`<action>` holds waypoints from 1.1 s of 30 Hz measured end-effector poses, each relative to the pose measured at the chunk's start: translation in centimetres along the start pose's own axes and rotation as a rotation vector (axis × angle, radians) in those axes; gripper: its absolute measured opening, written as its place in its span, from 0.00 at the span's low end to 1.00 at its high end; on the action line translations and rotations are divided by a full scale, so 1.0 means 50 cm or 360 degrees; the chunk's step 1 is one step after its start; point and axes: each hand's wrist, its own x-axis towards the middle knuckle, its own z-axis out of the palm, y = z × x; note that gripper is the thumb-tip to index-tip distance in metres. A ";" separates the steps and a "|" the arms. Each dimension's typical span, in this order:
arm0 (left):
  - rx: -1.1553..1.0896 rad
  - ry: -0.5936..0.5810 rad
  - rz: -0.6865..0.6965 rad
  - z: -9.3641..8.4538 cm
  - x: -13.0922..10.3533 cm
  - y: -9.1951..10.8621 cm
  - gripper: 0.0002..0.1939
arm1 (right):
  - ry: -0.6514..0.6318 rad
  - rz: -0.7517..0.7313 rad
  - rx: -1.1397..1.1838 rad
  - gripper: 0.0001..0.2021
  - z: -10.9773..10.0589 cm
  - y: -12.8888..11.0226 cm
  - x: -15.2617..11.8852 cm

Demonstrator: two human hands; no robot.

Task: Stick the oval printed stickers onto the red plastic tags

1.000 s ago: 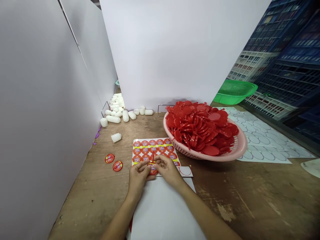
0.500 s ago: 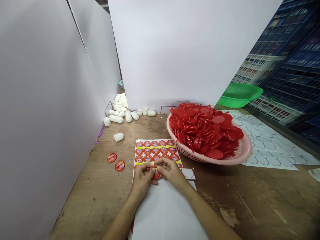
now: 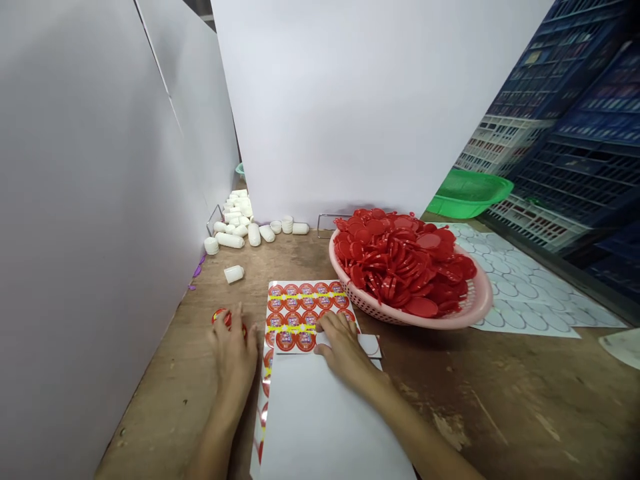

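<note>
My left hand (image 3: pixel 234 357) is over the table left of the sticker sheet, fingers spread above round red discs (image 3: pixel 221 316) with printed stickers; it partly hides them. My right hand (image 3: pixel 346 350) lies on the sheet of round red-and-yellow stickers (image 3: pixel 291 303), thumb and forefinger apart at a white bare patch in the front row. That row sits on a strip folded back over the sheet. White backing paper (image 3: pixel 335 413) stretches below it toward me.
A pink basket (image 3: pixel 483 303) heaped with red plastic discs (image 3: pixel 400 260) stands right of the sheet. White bottle-like pieces (image 3: pixel 230 240) lie at the back left, and one white cup (image 3: pixel 234 273) lies nearer. White panels (image 3: pixel 325 100) rise behind and left. Used sticker backing (image 3: pixel 525 293) lies at right.
Both hands have parted from the red disc they held together over the sheet. My left hand has moved left to the other discs; my right hand has come down on the sticker strip.
</note>
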 end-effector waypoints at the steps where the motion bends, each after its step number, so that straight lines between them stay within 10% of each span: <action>1: 0.0107 -0.0034 0.0078 0.005 -0.002 0.001 0.22 | -0.0042 0.0001 0.0023 0.12 -0.003 -0.001 0.002; 6: 0.0039 -0.0221 0.0066 0.015 0.008 -0.001 0.19 | -0.0100 -0.0133 0.0170 0.16 -0.020 0.028 0.006; 11: 0.0395 0.0058 0.0293 0.014 0.010 0.015 0.21 | 0.0066 -0.0249 0.0052 0.15 -0.011 0.048 -0.005; 16: -0.0002 -0.0619 0.0770 0.080 -0.038 0.063 0.18 | 0.0632 -0.0525 -0.0313 0.12 -0.059 0.008 -0.037; 19: -0.0030 -0.0584 0.0685 0.106 -0.054 0.074 0.13 | 0.1314 -0.0034 -0.0408 0.08 -0.141 0.007 -0.033; 22: -0.0242 -0.0546 0.0710 0.107 -0.059 0.072 0.13 | 0.1248 0.0356 -0.0298 0.12 -0.208 0.036 -0.007; 33: -0.1316 -0.1038 -0.0041 0.075 -0.054 0.068 0.10 | 0.2098 0.0255 0.0587 0.10 -0.232 0.012 -0.068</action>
